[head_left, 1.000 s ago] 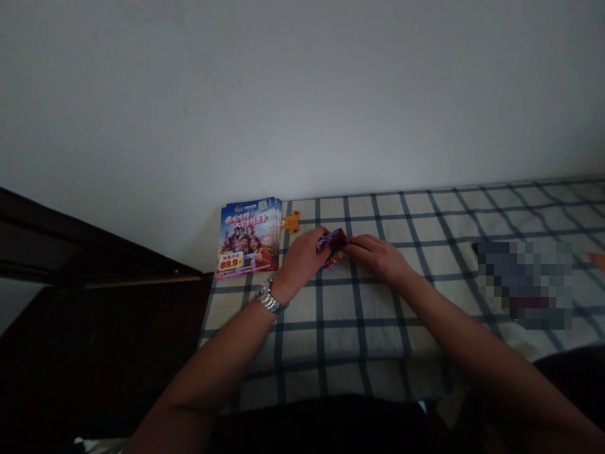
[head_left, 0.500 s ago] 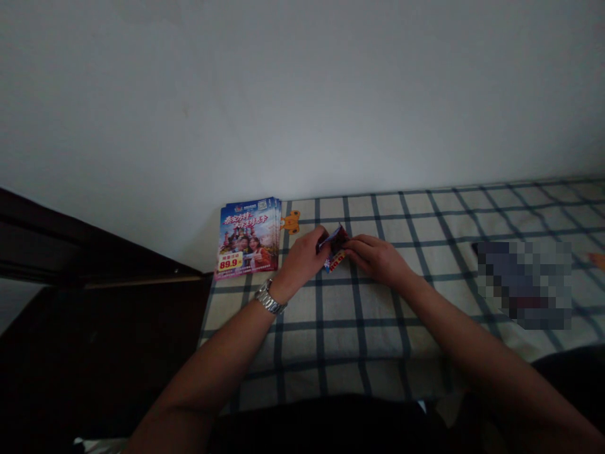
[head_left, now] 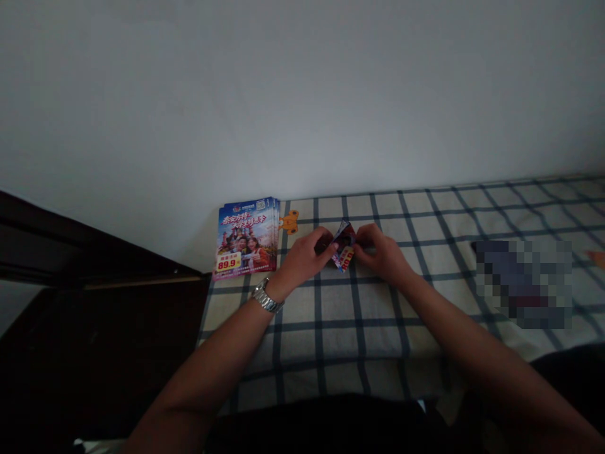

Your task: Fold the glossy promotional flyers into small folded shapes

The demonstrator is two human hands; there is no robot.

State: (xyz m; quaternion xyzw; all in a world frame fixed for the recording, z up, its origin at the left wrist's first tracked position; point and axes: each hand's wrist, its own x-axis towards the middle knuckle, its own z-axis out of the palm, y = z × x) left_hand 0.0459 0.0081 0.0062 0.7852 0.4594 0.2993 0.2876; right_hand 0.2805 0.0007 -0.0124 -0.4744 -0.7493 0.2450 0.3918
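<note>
Between my hands is a small folded flyer [head_left: 346,243], printed in dark red and blue with a yellow price patch. My left hand [head_left: 311,252], with a metal watch [head_left: 267,296] on its wrist, pinches the flyer's left side between thumb and fingers. On the opposite side, my right hand [head_left: 380,252] grips the edge with thumb and fingertips. The flyer's top comes to a point, and its folds stand slightly apart. Off to the left lies a stack of flyers [head_left: 246,239] showing the same price print.
A checked cloth [head_left: 326,321] covers the surface, which meets a pale wall [head_left: 302,94] at the back. An orange bear-shaped figure [head_left: 288,222] is beside the stack. A pixelated dark object [head_left: 515,277] lies at the right. Dark floor [head_left: 118,334] shows beyond the left edge.
My fingers have shifted on the flyer, and more of its face shows between them. It has moved slightly right and its folds look more spread.
</note>
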